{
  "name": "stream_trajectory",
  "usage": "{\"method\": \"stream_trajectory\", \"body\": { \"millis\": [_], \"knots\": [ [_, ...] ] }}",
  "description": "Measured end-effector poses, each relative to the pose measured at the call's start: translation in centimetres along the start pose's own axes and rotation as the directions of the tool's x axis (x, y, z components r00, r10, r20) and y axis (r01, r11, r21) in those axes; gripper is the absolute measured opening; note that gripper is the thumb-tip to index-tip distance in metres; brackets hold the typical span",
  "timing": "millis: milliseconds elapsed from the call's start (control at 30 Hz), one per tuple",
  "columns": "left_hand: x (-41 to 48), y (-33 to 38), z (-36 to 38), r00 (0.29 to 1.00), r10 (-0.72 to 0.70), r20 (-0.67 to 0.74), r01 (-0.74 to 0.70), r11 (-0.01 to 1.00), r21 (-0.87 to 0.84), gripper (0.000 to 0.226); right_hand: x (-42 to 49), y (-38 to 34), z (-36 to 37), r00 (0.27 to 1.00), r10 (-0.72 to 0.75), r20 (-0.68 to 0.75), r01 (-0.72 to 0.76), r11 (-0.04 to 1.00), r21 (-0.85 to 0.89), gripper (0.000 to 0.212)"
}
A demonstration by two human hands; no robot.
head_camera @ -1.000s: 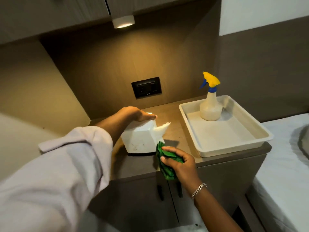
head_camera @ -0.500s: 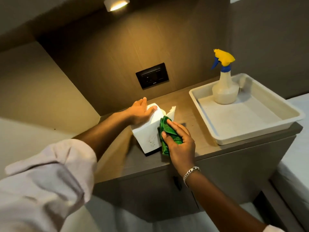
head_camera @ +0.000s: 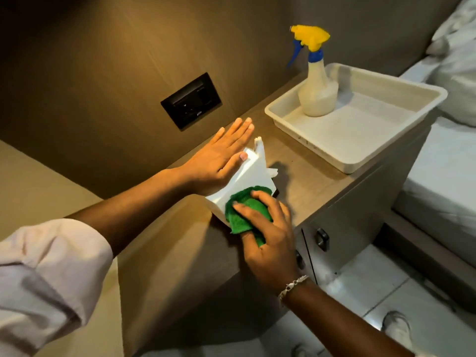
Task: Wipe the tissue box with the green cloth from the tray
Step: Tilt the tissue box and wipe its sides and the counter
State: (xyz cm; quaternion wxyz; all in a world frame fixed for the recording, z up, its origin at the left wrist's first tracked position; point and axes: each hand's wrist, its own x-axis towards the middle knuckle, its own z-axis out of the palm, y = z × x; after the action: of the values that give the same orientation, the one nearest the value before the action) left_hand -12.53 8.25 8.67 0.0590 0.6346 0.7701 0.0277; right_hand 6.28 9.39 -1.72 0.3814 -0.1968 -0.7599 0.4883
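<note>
A white tissue box (head_camera: 248,173) stands on the bedside cabinet top (head_camera: 304,181), with a tissue sticking up from its top. My left hand (head_camera: 219,161) lies flat against the box's left side, fingers stretched out and together, steadying it. My right hand (head_camera: 268,235) presses a crumpled green cloth (head_camera: 244,210) against the box's near face, fingers curled over the cloth. The lower part of that face is hidden behind the cloth and hand.
A cream tray (head_camera: 401,122) sits on the right of the cabinet top, holding a spray bottle (head_camera: 318,91) with a yellow and blue trigger head. A black socket plate (head_camera: 190,100) is on the wall behind. A bed (head_camera: 443,176) lies to the right; cabinet door knobs (head_camera: 322,239) face the floor aisle.
The view has moved closer and lower. My left hand has gone from gripping the box's top to lying flat on its side. My right hand carried the cloth onto the near face.
</note>
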Motion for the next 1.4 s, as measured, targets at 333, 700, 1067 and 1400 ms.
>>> {"method": "stream_trajectory", "body": {
  "millis": [333,700,1067,1400],
  "knots": [
    [0.0,0.9,0.0,0.999,-0.04,-0.024,0.039,0.999,-0.036,0.063,3.6,-1.2,0.3,0.858,0.496,-0.132,-0.395,0.802,0.449,0.033],
    [0.1,0.7,0.1,0.997,-0.062,-0.037,0.061,0.998,-0.027,0.064,1.6,0.7,0.1,0.933,0.339,-0.123,-0.3,0.919,0.255,0.035],
    [0.0,0.7,0.0,0.998,-0.054,-0.033,0.053,0.998,-0.033,0.063,-2.8,-4.1,3.0,0.901,0.425,0.082,-0.409,0.774,0.483,0.039],
    [-1.0,1.6,-0.7,0.963,-0.265,-0.059,0.271,0.945,0.182,0.073,5.2,-2.9,-8.7,0.537,0.181,0.824,-0.618,0.749,0.239,0.036]
  ]
}}
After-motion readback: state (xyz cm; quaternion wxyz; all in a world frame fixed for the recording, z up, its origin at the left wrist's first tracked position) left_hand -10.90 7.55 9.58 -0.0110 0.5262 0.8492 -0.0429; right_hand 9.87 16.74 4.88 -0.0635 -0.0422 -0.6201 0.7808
